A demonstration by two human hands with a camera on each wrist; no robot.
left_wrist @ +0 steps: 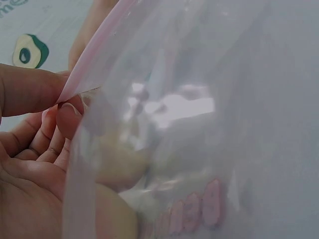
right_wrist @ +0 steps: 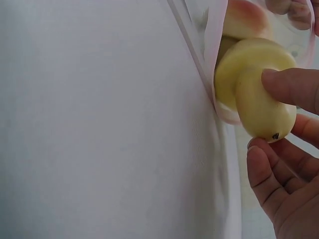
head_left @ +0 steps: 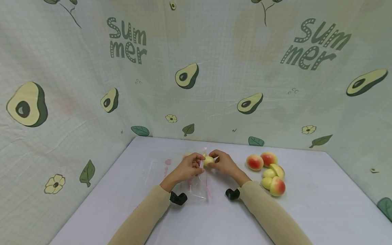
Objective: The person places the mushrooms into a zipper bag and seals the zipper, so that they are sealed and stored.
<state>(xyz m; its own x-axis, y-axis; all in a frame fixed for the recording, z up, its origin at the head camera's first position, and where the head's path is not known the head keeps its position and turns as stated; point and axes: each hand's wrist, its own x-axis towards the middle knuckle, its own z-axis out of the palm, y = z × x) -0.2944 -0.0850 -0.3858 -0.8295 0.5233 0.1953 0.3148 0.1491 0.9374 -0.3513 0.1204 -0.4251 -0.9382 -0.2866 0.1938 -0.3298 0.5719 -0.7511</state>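
The person has both hands working at the mouth of a clear zip bag [head_left: 196,193] on the counter [head_left: 318,204]. L hand [head_left: 189,166] pinches the bag's pink zip strip [left_wrist: 94,50] betw. thumb & finger; R hand [head_left: 223,162] pinches a yellow mushroom-shaped piece [right_wrist: 266,102] by its stem, thumb on one side, fingertips near the dark-spotted end. The piece is at the bag mouth, cap first, apparently partly in, stem outside. A red-tinged piece [right_wrist: 246,17] shows inside the bag. Right of the bag, well apart: two red-yellow peaches [head_left: 255,162] & a pair of mushroom-like pieces [head_left: 277,186].

To do this insertion well: L hand should prob. hold the strip up & away from the far lip so the mouth gapes; R hand should tilt the cap clear of the rim, then feed the stem thru & let go only well inside the bag. Main risk, likely: wide cap snagging the soft film, or pieces inside crowding the mouth.
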